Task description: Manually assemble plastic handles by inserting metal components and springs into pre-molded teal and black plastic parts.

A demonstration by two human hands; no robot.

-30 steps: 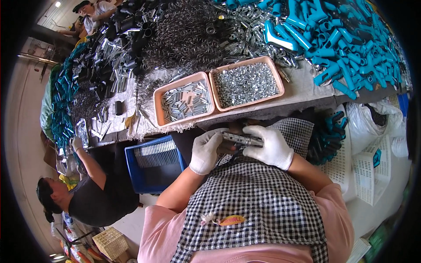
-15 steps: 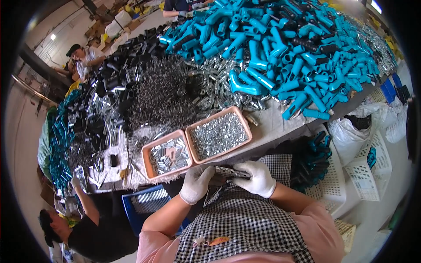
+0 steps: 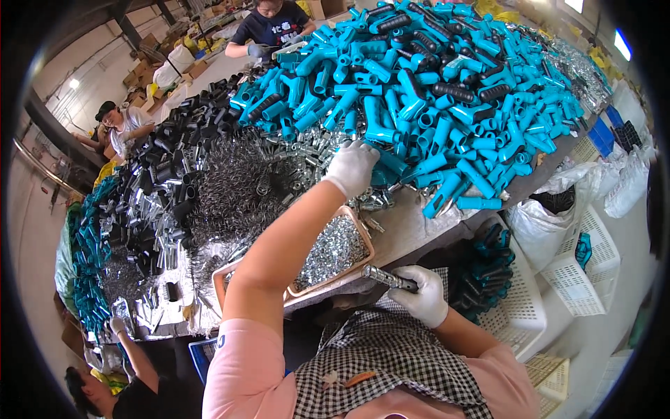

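One metal tube (image 3: pixel 388 278) inside right-hand fingers (image 3: pixel 412 288)

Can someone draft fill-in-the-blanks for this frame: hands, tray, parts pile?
1. The left hand reaches into the pile of ____ plastic handles.
2. The right hand holds a short ____ tube.
3. The pink tray holds small ____ screws.
4. Both hands wear ____ gloves.

Missing words: blue; metal; silver; white

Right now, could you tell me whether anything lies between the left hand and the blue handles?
Nothing visible does: the left hand already rests on the near edge of the blue handles, above the tray of screws.
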